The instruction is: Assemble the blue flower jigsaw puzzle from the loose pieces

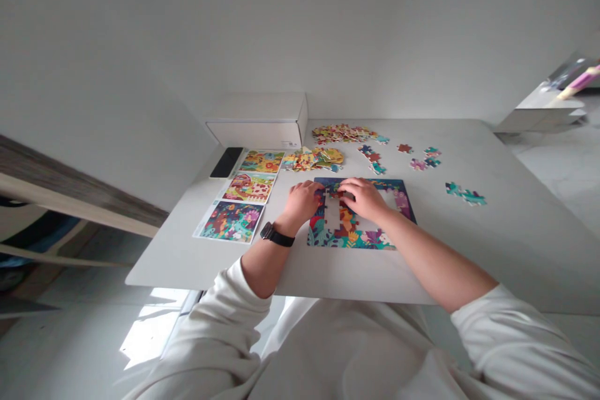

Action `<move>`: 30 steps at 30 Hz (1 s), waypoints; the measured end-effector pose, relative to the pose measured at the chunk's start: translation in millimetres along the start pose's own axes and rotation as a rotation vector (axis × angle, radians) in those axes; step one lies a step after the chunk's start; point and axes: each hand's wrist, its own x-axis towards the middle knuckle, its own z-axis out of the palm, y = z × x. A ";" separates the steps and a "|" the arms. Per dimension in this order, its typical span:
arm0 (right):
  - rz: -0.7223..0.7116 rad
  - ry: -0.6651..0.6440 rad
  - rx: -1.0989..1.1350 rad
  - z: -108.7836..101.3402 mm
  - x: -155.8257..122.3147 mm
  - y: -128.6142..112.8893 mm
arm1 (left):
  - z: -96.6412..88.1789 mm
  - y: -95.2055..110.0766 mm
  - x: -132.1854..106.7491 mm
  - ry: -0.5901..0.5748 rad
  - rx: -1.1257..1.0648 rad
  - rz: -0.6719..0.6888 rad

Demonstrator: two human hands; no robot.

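A partly assembled jigsaw puzzle (370,239) lies on the table in front of me, its dark, colourful border surrounding pale gaps inside. My left hand (302,201), with a black watch (277,235) on the wrist, rests at the puzzle's upper left edge, fingers bent and tips touching it. My right hand (363,197) reaches over the upper middle, thumb and fingers pinched at a puzzle piece (347,195) that they partly cover. Just below, an orange-brown joined section (347,220) sits inside the border.
Left of the puzzle lie a printed picture sheet (232,221) and a black phone (227,162). Behind stand a white box (257,125) and two piles of pieces, one red-yellow (342,132), one yellow (314,159). Loose pieces (425,158) and a joined teal strip (465,194) lie to the right.
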 end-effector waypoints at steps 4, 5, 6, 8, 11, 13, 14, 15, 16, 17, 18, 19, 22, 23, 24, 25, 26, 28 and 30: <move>-0.007 -0.025 -0.043 7.3 3.0 -2.6 | 1.4 1.1 -0.3 -0.017 0.038 0.002; -0.008 -0.028 -0.054 8.4 3.2 -3.2 | 1.6 1.1 -0.2 -0.017 0.040 0.005; -0.008 -0.031 -0.064 9.2 3.4 -3.6 | 1.9 1.1 -0.1 -0.017 0.041 0.008; -0.008 -0.035 -0.081 10.3 3.6 -4.1 | 2.1 0.9 0.0 -0.019 0.040 0.013; -0.009 -0.046 -0.092 11.3 3.9 -4.0 | 2.2 0.6 -0.2 -0.024 0.027 0.024; -0.011 -0.053 -0.088 12.0 4.3 -3.5 | 2.1 0.5 -0.5 -0.022 0.015 0.025; -0.012 -0.055 -0.086 12.4 4.5 -3.2 | 2.0 0.7 -0.6 -0.019 0.010 0.024; -0.014 -0.055 -0.083 12.8 4.6 -2.9 | 1.9 1.0 -0.8 -0.016 0.007 0.023; -0.015 -0.053 -0.084 13.2 4.8 -2.6 | 1.6 1.4 -0.9 -0.015 0.006 0.024; -0.015 -0.052 -0.087 13.6 4.9 -2.4 | 1.3 1.9 -0.9 -0.016 0.009 0.024; -0.014 -0.052 -0.092 14.0 4.9 -2.3 | 0.8 2.4 -1.0 -0.018 0.013 0.025; -0.013 -0.054 -0.099 14.2 4.9 -2.4 | 0.4 2.8 -1.0 -0.019 0.020 0.024; -0.016 -0.073 -0.118 14.2 4.4 -3.6 | -1.1 3.4 -1.1 -0.025 0.034 0.022; -0.021 -0.081 -0.122 13.8 4.2 -4.3 | -1.6 3.2 -1.1 -0.026 0.035 0.022; -0.027 -0.087 -0.125 13.3 4.0 -5.1 | -1.9 2.9 -1.1 -0.030 0.037 0.025; -0.033 -0.092 -0.125 12.6 3.7 -6.1 | -2.2 2.5 -1.1 -0.033 0.039 0.029; -0.037 -0.096 -0.124 11.7 3.5 -7.1 | -2.4 2.1 -1.1 -0.037 0.042 0.033; -0.042 -0.105 -0.121 9.5 3.0 -9.2 | -2.6 1.6 -0.9 -0.041 0.049 0.042; -0.047 -0.122 -0.133 6.9 2.8 -11.2 | -2.8 1.9 -0.7 -0.043 0.054 0.049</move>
